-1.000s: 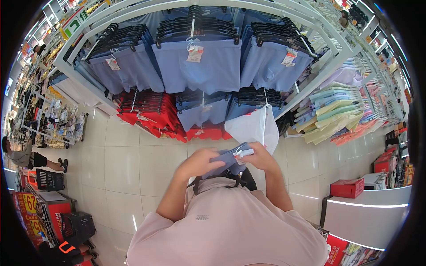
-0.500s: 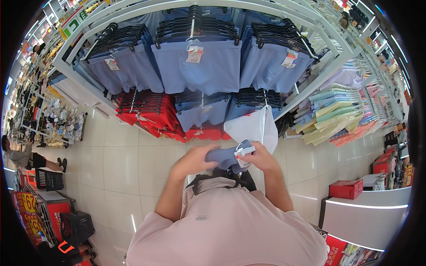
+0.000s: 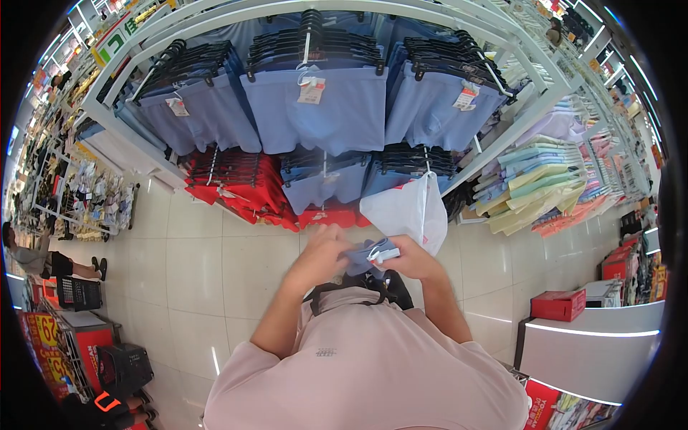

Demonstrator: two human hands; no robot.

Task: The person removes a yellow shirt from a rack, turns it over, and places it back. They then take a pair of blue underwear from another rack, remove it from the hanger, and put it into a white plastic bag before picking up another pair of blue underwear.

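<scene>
A pair of blue boxer briefs (image 3: 360, 258), bundled small with a white price tag (image 3: 385, 255) on it, is in front of my chest. My right hand (image 3: 412, 259) grips its right end beside the tag. On the other side, my left hand (image 3: 322, 254) has its fingers bent at the cloth's left edge; the fingertips are slightly blurred. Just beyond my hands, a white plastic bag (image 3: 408, 208) hangs from the display rack. Matching blue boxer briefs (image 3: 315, 107) hang on black hangers in front of me.
Red underwear (image 3: 244, 183) hangs on the rack's lower row. Pastel shirts (image 3: 537, 190) hang at the right. A counter (image 3: 588, 344) with a red box (image 3: 559, 306) stands at the lower right. On the left are a person (image 3: 43, 254) and a black basket (image 3: 125, 367).
My left hand has risen slightly and its fingers have bent more. The boxer briefs look more folded up and sit a little lower, with the tag turned. My right hand has lowered slightly.
</scene>
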